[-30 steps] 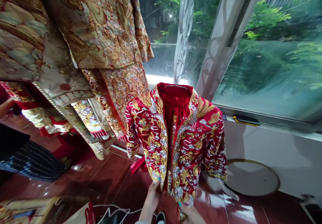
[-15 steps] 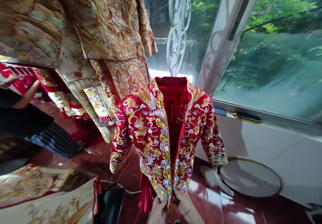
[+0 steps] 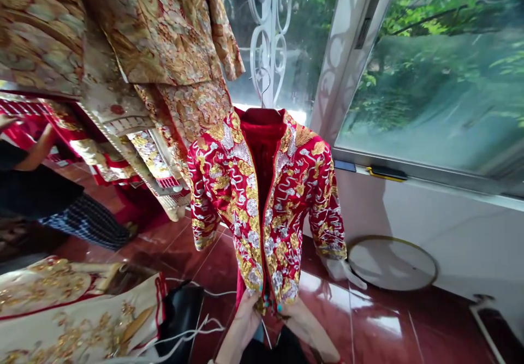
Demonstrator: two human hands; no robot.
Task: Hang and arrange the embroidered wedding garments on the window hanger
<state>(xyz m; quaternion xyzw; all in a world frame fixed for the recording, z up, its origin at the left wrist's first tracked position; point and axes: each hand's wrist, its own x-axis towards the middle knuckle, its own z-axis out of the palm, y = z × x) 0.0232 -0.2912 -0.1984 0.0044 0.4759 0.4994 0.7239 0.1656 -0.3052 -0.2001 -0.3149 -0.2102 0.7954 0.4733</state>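
Observation:
A red jacket (image 3: 241, 189) with dense gold and silver embroidery hangs from a thin metal hanger hook (image 3: 266, 87) in front of me. Its front is parted down the middle, baring the red lining. At the bottom hem, my left hand (image 3: 246, 314) pinches the left front edge. Close beside it, my right hand (image 3: 293, 314) grips the right front edge at the same height. Turquoise nails show on both hands. Fabric partly hides the fingertips. Below the left hem, a strip of red fabric (image 3: 239, 287) is visible.
Gold-patterned garments (image 3: 164, 31) hang at the upper left. A co-worker (image 3: 36, 173) stands at far left. Cream embroidered fabric (image 3: 98, 320) lies lower left, near white cords (image 3: 196, 331). A round hoop (image 3: 393, 263) leans by the wall under the window (image 3: 434, 107).
The jacket's two front edges have come closer together, and its sleeves hang nearer the body. My view has shifted slightly, showing more of both forearms. Both hands still grip the hem.

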